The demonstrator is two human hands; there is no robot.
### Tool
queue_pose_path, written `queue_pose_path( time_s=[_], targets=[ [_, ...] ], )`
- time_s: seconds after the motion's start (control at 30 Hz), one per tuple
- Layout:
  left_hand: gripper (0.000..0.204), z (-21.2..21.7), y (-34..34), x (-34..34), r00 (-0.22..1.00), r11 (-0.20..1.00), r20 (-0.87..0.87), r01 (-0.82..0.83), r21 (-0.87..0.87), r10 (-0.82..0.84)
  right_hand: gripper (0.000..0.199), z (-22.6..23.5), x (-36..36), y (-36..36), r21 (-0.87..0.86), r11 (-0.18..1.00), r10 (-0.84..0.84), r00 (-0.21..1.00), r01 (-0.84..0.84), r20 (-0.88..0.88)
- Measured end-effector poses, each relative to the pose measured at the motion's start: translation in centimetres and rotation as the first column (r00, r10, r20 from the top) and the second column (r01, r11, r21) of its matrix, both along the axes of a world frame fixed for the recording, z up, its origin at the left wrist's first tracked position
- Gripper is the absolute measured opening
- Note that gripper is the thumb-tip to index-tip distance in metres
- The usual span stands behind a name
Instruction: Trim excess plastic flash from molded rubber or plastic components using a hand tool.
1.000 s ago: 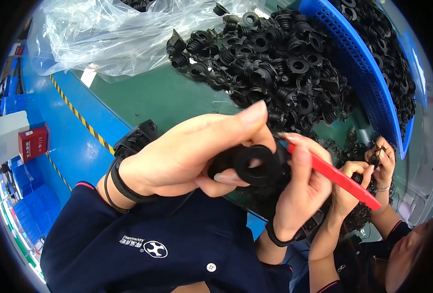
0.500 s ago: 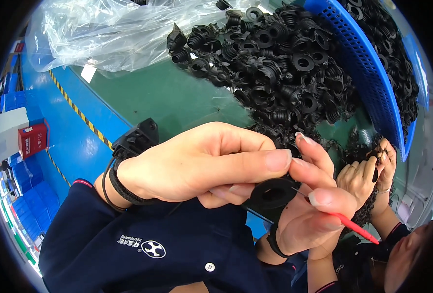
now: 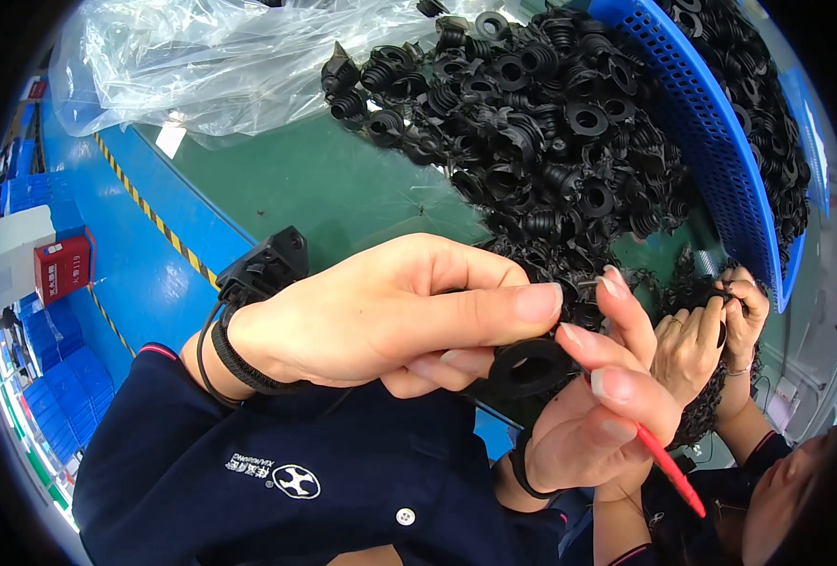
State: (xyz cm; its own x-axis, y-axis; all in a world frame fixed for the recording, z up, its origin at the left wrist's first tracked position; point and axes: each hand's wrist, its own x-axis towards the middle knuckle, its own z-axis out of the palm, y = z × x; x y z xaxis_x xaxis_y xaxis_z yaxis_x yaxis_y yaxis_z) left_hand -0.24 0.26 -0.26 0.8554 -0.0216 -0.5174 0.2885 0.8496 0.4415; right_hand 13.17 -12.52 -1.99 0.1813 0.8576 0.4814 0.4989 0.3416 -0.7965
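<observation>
Blue floor shines on the left, with a yellow and black stripe along it, and a green table is in front of us. Over on the right we see a big blue basket with lots of small holes in its wall. Black rubber bits are heaped inside it. Outside the basket, just to its left, a big pile of black bits like those lies on the table. To the left of the pile, a clear plastic bag lies all crumpled. Farther off are a red box and some blue boxes, and we cannot see what they hold.

Our left hand pinches a black ring with its thumb and fingers. The ring is up in the air between our two hands, and we can see its round hole. Our right hand is half curled and holds a red stick, which pokes out below the thumb. Its fingertips are close to the ring, but we cannot tell if they touch it. Beside us, a co-worker's hands are close together.
</observation>
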Motion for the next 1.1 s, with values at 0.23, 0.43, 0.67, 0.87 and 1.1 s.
queue_pose_path(
  time_s=[0.23,0.43,0.67,0.87,1.1],
  targets=[
    [0.029,-0.2,0.0,0.2,0.999,0.999,-0.027,0.031,0.020,-0.031,0.017,0.0,0.3,0.5,0.106,0.857,-0.513,0.821,0.504,0.251],
    [0.031,-0.4,0.0,0.1,0.999,0.999,0.024,0.037,0.001,-0.037,0.032,-1.6,-1.0,-1.5,0.001,0.824,-0.567,0.824,0.567,0.007],
    [0.024,-2.2,1.9,-1.7,0.957,0.911,0.176,-0.277,0.306,0.232,0.013,-1.6,-2.1,-6.8,-0.345,0.623,-0.681,0.704,0.702,0.204],
    [0.021,-3.8,0.0,-1.6,0.990,0.127,0.103,-0.115,0.985,0.101,0.015,-2.4,-2.8,-6.9,-0.512,0.572,-0.781,0.616,0.641,-0.101],
    [0.019,-6.0,-2.7,1.4,0.999,-0.448,0.038,-0.036,0.893,-0.006,0.014,-2.8,-2.7,-4.5,-0.249,0.774,-0.615,0.786,0.583,-0.071]
  ],
)
